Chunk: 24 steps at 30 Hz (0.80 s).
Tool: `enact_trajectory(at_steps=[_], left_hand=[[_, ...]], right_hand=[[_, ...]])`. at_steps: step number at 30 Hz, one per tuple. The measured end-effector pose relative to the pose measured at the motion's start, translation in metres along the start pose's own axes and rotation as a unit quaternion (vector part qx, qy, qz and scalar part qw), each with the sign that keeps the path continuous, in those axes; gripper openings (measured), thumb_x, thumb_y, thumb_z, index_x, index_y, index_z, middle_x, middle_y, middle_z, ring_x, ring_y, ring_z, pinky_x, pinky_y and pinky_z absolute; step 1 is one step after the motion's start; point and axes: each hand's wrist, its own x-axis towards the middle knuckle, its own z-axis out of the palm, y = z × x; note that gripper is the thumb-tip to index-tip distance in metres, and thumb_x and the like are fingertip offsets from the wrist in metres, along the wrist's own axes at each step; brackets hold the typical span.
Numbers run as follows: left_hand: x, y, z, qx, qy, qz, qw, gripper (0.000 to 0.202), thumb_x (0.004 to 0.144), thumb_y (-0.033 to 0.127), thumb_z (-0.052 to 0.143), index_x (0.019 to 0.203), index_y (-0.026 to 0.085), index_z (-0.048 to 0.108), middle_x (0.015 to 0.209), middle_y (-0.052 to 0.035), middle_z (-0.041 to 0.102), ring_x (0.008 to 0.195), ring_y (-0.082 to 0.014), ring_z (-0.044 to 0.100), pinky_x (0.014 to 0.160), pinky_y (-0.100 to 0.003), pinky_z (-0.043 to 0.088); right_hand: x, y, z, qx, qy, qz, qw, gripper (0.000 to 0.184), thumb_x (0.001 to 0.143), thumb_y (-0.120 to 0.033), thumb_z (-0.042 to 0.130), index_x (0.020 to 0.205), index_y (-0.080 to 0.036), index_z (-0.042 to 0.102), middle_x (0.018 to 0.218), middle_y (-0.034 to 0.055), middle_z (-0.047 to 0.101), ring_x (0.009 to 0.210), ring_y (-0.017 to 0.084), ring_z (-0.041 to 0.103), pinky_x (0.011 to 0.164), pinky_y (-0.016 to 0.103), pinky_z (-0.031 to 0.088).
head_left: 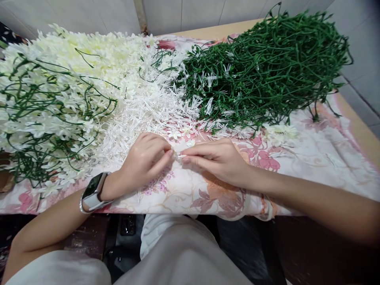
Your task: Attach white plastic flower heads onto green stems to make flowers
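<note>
My left hand (147, 158) and my right hand (215, 158) meet fingertip to fingertip over a floral cloth (311, 158) on the table. Both hands are closed in a pinch on a small white plastic flower piece (179, 154) held between them. A smartwatch (94, 192) sits on my left wrist. Just beyond the hands lies a heap of thin white plastic stamen pieces (142, 111). A few loose white flowers (181, 132) lie right behind my fingers.
A big pile of white artificial flowers on green stems (53, 87) fills the left. A tangle of bare green plastic stems (267, 67) fills the back right. More white blossoms (280, 132) lie at the right. A tiled wall stands behind. My legs are below the table edge.
</note>
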Motion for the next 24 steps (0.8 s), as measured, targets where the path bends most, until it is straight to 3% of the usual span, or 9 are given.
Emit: enact_trajectory(at_steps=[3, 8, 13, 18, 24], left_hand=[[-0.0004, 0.0014, 0.0005, -0.023, -0.008, 0.015, 1.000, 0.012, 0.088, 0.020, 0.048, 0.082, 0.015, 0.057, 0.082, -0.0059, 0.066, 0.085, -0.0173, 0.060, 0.081, -0.032, 0.044], [-0.0017, 0.0010, 0.0012, -0.023, -0.015, -0.032, 0.999, 0.012, 0.088, 0.019, 0.048, 0.080, 0.015, 0.056, 0.082, -0.0050, 0.066, 0.081, -0.0164, 0.058, 0.079, -0.032, 0.042], [-0.0016, 0.0014, 0.0017, -0.028, -0.022, -0.032, 0.999, 0.013, 0.088, 0.019, 0.047, 0.079, 0.015, 0.055, 0.080, -0.0046, 0.065, 0.079, -0.0163, 0.057, 0.077, -0.032, 0.042], [-0.0014, 0.0037, 0.0020, -0.075, -0.050, -0.008, 0.996, 0.012, 0.089, 0.019, 0.045, 0.088, 0.016, 0.056, 0.087, -0.0058, 0.065, 0.092, -0.0181, 0.057, 0.085, -0.034, 0.042], [0.0003, 0.0064, -0.0006, -0.107, -0.071, 0.012, 0.992, 0.013, 0.090, 0.017, 0.043, 0.090, 0.015, 0.056, 0.087, -0.0053, 0.065, 0.090, -0.0172, 0.058, 0.087, -0.035, 0.039]], right_hand=[[-0.0009, 0.0008, 0.0008, -0.087, 0.015, -0.064, 0.994, 0.013, 0.083, -0.018, 0.062, 0.073, -0.014, 0.069, 0.064, 0.0004, 0.070, 0.055, 0.008, 0.059, 0.056, 0.021, 0.045], [-0.0005, -0.0005, 0.0020, -0.156, 0.033, -0.118, 0.980, 0.015, 0.089, -0.014, 0.050, 0.084, -0.013, 0.064, 0.068, 0.0031, 0.066, 0.060, 0.010, 0.055, 0.059, 0.023, 0.045], [-0.0049, -0.0010, 0.0036, -0.199, -0.001, -0.183, 0.963, 0.015, 0.088, -0.018, 0.052, 0.080, -0.012, 0.064, 0.062, 0.0031, 0.059, 0.058, 0.011, 0.051, 0.058, 0.024, 0.044], [-0.0081, 0.0008, 0.0067, -0.225, 0.010, -0.153, 0.962, 0.020, 0.090, -0.018, 0.048, 0.077, -0.013, 0.063, 0.058, 0.0013, 0.055, 0.055, 0.011, 0.047, 0.056, 0.024, 0.042], [-0.0058, 0.0014, 0.0084, -0.225, -0.006, -0.128, 0.966, 0.026, 0.090, -0.016, 0.045, 0.069, -0.013, 0.060, 0.055, 0.0011, 0.053, 0.054, 0.010, 0.044, 0.055, 0.024, 0.040]])
